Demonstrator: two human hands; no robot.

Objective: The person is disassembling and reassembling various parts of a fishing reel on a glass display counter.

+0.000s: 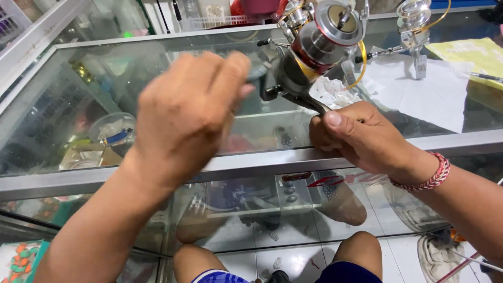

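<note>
Fishing reel [319, 44] is held up over the glass tabletop [251, 162], near its far side. The foot of the reel is gripped by the right hand [361, 136], whose fingers [335, 121] are clamped tight on it. A red and white bracelet [428, 178] is worn on that wrist. The left hand [186, 112] is seen blurred just left of the reel, its fingers curled together at the reel's side; what is held there cannot be told. A second reel [414, 23] is set on a white paper sheet [435, 94] at the back right. A yellow paper [477, 55] is laid beside it, by the far right edge. Small packages are seen through the glass, too blurry to tell apart.
</note>
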